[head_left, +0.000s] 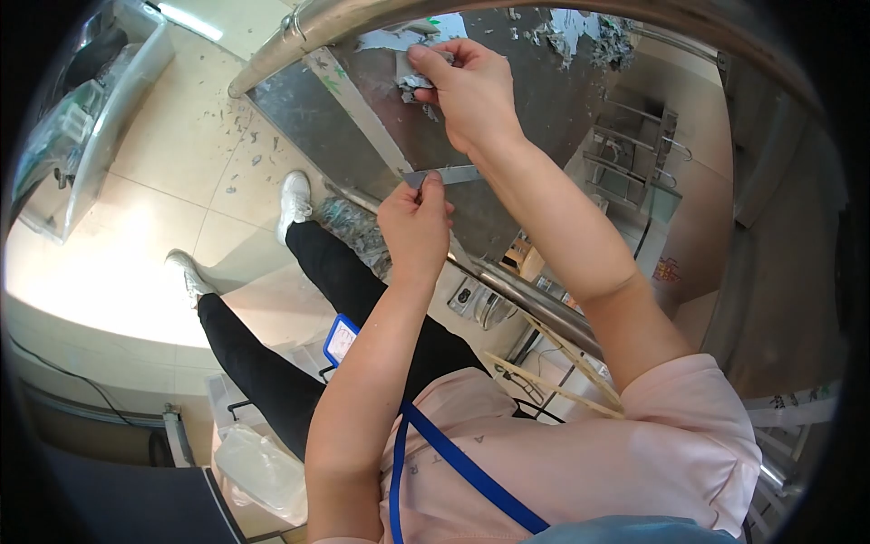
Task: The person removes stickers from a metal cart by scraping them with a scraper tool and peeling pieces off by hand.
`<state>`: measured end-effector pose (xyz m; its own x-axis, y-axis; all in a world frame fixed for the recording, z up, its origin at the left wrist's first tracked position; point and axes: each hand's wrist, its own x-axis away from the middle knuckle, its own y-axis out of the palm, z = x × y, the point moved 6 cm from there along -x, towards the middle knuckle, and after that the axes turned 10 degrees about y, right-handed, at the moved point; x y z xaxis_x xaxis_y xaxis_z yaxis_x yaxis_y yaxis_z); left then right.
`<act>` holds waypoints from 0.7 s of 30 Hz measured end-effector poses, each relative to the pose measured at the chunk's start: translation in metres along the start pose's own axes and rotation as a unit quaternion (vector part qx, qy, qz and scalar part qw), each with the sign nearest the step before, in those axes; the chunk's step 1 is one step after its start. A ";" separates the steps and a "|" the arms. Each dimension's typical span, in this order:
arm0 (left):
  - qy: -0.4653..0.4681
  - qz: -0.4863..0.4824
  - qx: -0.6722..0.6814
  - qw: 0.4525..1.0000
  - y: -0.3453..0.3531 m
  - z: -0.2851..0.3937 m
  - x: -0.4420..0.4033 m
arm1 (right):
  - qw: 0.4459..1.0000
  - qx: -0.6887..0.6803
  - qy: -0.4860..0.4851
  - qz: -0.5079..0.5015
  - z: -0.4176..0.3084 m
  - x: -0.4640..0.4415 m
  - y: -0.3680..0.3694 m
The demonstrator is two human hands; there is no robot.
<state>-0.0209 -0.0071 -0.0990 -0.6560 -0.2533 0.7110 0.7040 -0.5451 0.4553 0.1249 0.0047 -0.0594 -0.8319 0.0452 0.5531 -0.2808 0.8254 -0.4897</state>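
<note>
My left hand (pixel 417 227) pinches a pale strip with a green leaf print (pixel 358 109) between thumb and fingers, at a grey corner where it bends sideways. This strip lies along a dark metal panel (pixel 530 118) framed by steel tubes. Farther up the panel, my right hand (pixel 476 91) is closed on a crumpled wad of peeled scraps (pixel 413 71), pale and grey with ragged edges. Just beyond that hand, a larger patch of the leaf-printed sheet (pixel 385 38) sits on the panel. The fingertips of my right hand are partly hidden behind the wad.
Ragged peelings (pixel 612 45) cling to the panel's far edge. Shreds (pixel 237 136) litter the tiled floor, and more lie heaped beside my leg (pixel 349 231). A white bin with bagged items (pixel 118 100) stands at left. A steel rack (pixel 630 150) is at right.
</note>
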 end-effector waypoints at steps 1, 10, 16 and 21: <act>-0.006 -0.003 0.002 1.000 0.000 -0.001 0.001 | 0.999 -0.034 0.017 0.008 0.003 0.002 -0.003; -0.001 0.026 0.007 1.000 0.002 0.000 0.003 | 0.992 0.116 -0.032 0.031 0.003 0.008 -0.041; -0.005 0.011 0.009 1.000 -0.001 0.004 0.002 | 0.912 0.363 -0.189 0.034 -0.028 0.014 0.010; 0.011 0.041 0.001 0.999 0.002 0.000 0.002 | 0.904 0.376 -0.205 -0.001 -0.031 0.009 0.014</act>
<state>-0.0203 -0.0086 -0.0967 -0.6023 -0.3148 0.7336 0.7560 -0.5200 0.3976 0.1286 0.0337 -0.0408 -0.8949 -0.2958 0.3341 -0.4005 0.2024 -0.8937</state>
